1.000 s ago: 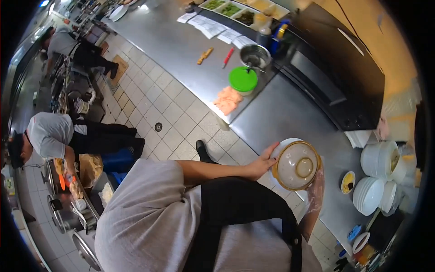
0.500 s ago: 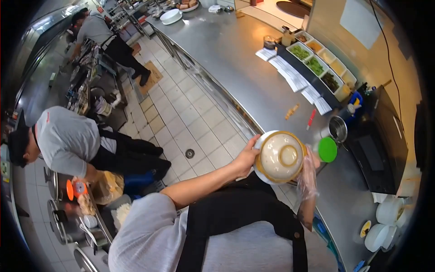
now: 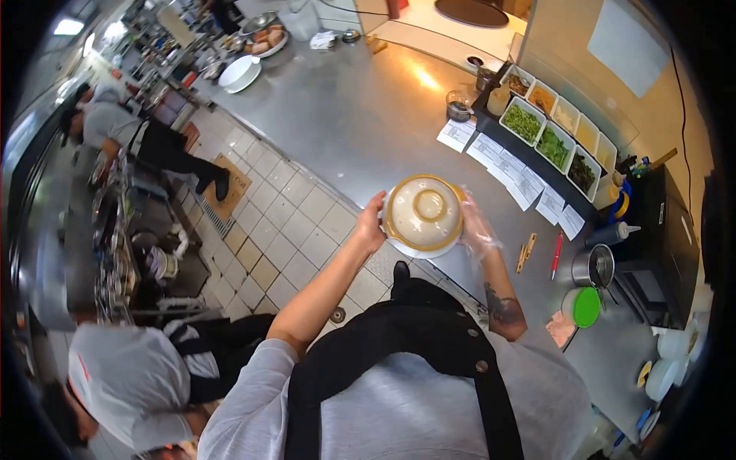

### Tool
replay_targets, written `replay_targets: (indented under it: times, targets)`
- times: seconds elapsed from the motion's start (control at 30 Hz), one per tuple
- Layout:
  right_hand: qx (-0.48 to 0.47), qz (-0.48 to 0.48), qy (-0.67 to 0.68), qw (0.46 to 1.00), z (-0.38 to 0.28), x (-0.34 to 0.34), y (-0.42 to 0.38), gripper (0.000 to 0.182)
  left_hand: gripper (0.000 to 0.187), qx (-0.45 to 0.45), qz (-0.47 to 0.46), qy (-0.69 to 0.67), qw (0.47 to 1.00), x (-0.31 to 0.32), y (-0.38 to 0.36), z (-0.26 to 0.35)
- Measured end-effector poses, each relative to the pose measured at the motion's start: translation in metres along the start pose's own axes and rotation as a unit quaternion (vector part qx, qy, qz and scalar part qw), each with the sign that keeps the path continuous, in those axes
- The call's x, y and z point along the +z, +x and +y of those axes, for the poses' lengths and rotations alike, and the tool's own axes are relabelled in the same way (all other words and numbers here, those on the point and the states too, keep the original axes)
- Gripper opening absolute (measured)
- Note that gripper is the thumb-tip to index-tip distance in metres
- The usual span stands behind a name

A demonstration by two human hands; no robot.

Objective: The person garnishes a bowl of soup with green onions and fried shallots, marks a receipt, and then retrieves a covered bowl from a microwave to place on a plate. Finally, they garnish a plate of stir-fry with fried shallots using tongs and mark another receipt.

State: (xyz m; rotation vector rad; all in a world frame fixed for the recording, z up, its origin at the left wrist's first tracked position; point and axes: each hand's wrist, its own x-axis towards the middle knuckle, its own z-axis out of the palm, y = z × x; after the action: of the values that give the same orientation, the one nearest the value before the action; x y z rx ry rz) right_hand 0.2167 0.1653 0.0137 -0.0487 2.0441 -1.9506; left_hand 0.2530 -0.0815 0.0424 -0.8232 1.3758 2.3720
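Observation:
Between my two hands is a lidded pot (image 3: 410, 224), its speckled cream lid edged in yellow-brown with a round ring on top. It sits on a white plate (image 3: 414, 251), held out in front of my apron near the counter's edge. My left hand (image 3: 371, 224) is bare and closed around the left side of the plate. On the opposite side, my right hand (image 3: 478, 228), in a clear plastic glove, grips the plate and pot. The fingers under the plate are hidden, as is whatever the pot contains.
The steel counter (image 3: 330, 115) bears paper slips (image 3: 506, 172), topping tubs (image 3: 553, 146), a red pen (image 3: 556, 255), a green-lidded tub (image 3: 586, 307) and stacked white plates (image 3: 240, 73). A co-worker (image 3: 130, 376) bends at the lower left; another person (image 3: 115, 126) stands farther back.
My view has turned and moved along the counter. Both hands still hold the pot and plate, now farther out from my body. The nearer co-worker now appears lower in view.

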Motion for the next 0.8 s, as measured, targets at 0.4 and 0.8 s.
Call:
replay_targets:
  times: [0.4, 0.8]
  targets:
    - [0.088, 0.089, 0.094, 0.988, -0.006, 0.050, 0.132, 0.064, 0.055, -0.001, 0.008, -0.073, 0.997, -0.055, 0.173, 0.111]
    - [0.155, 0.315, 0.278, 0.894, -0.023, 0.213, 0.238, 0.028, 0.033, 0.007, -0.094, 0.220, 0.971, -0.098, 0.266, 0.199]
